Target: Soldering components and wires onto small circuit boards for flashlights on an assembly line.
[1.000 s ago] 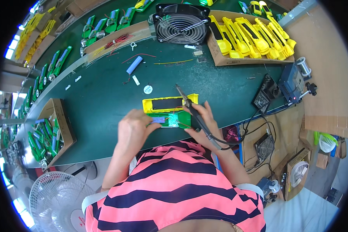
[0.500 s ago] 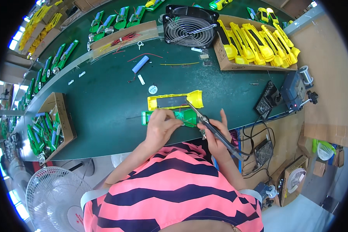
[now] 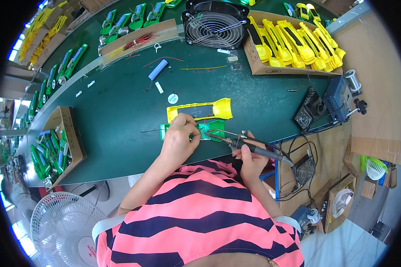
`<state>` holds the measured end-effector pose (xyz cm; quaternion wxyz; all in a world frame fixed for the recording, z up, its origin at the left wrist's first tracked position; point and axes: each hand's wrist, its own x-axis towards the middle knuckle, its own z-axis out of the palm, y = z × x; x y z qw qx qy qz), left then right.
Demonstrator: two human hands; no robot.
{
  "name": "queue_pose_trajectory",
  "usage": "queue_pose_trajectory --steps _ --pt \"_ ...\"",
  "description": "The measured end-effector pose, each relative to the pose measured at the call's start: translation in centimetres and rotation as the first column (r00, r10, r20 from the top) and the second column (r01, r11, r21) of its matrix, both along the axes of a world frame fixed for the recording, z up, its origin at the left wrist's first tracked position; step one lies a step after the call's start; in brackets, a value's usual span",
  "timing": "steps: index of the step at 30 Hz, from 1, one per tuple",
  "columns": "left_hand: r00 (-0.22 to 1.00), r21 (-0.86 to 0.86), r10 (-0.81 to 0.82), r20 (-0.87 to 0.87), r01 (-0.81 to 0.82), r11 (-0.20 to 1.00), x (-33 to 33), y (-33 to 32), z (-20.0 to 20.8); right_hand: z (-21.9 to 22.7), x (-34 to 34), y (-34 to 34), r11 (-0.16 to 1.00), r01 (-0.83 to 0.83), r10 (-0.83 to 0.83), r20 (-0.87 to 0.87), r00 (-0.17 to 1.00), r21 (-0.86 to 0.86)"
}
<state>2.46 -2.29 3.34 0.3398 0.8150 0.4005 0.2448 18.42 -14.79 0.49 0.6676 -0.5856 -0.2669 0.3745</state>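
A green plastic lamp housing (image 3: 217,129) with a small circuit board lies flat near the table's front edge. My left hand (image 3: 179,137) covers its middle, thumb and fingertips pinched over the board; what they pinch is too small to tell. My right hand (image 3: 250,158) grips a soldering iron (image 3: 265,152) by its dark handle, its tip at the board close to my left fingertips. Just beyond lies a yellow housing half (image 3: 225,108) with a dark panel; a red wire runs between the two. A black wire (image 3: 150,131) sticks out left of the green housing.
Farther back lie a blue cylindrical battery (image 3: 158,70), a round white sticker (image 3: 173,99) and loose wires. A black fan (image 3: 214,29) and a box of yellow housings (image 3: 294,71) stand behind. Right is a soldering station (image 3: 336,100); left, a box of green lamps (image 3: 78,138).
The soldering iron has swung flatter, its tip dropping from over the yellow housing to the green housing's board. My right fingers have closed further round the handle. My left hand remains pinched there.
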Motion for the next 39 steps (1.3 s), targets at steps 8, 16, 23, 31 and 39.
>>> queue_pose_trajectory --steps 8,16,23,31,39 --pt "1.0 0.002 -0.014 0.001 0.014 1.0 0.1 0.1 0.2 0.3 -0.4 0.5 1.0 -0.005 0.005 0.046 0.999 -0.008" --pt "1.0 0.017 -0.024 -0.014 0.025 1.0 0.2 0.3 0.1 0.6 0.0 0.4 1.0 -0.021 0.02 0.046 0.999 0.011" --pt "0.999 0.041 -0.031 -0.033 0.033 0.999 0.2 0.3 0.1 0.7 1.5 0.5 0.986 -0.027 -0.011 0.226 0.974 0.163" --pt "0.999 -0.01 -0.028 -0.024 0.028 1.0 0.3 0.4 0.3 1.0 0.9 0.0 0.991 -0.005 -0.018 0.177 0.984 0.131" --pt "1.0 0.097 -0.005 0.015 0.003 0.995 -0.2 0.5 0.7 0.9 1.1 -0.2 0.987 -0.048 0.019 0.186 0.982 0.151"
